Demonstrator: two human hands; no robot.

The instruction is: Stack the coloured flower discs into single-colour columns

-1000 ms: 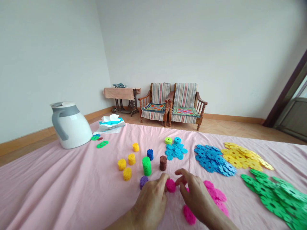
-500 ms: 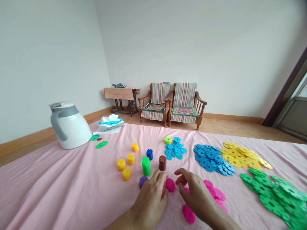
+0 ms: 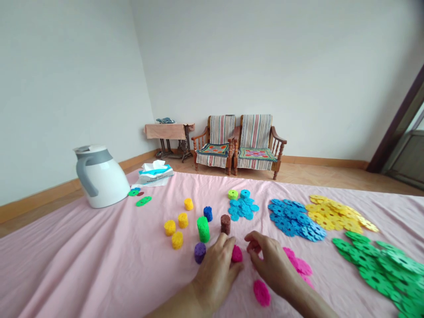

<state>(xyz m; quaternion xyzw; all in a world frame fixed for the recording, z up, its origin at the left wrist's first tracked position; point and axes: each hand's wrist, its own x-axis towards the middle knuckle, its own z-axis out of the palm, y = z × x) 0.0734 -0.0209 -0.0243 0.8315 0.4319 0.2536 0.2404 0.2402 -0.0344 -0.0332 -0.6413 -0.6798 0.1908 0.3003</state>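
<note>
My left hand [image 3: 218, 267] is closed around a short upright stack of pink flower-shaped discs [image 3: 236, 254], thumb on the near side. Just right of it, my right hand [image 3: 271, 263] hovers with its fingers curled in towards the thumb; whatever they may hold is hidden. Loose pink discs [image 3: 300, 265] lie beyond my right wrist, and another pink piece [image 3: 262, 293] is below that hand. Close to my left hand stand a purple stack [image 3: 200, 252], a tall green stack [image 3: 203, 229] and a brown stack [image 3: 225, 224].
Several yellow stacks [image 3: 177, 240] and a dark blue stack [image 3: 207, 213] stand left of centre. Light blue discs [image 3: 243, 207], blue discs [image 3: 293, 218], yellow discs [image 3: 338, 212] and green discs [image 3: 380, 269] lie in piles. A white jug [image 3: 106, 181] and tissue pack [image 3: 155, 173] are far left.
My left hand has shifted slightly right, its thumb now across the near side of the pink stack. My right fingers have curled in, and a pink bit under that hand no longer shows.
</note>
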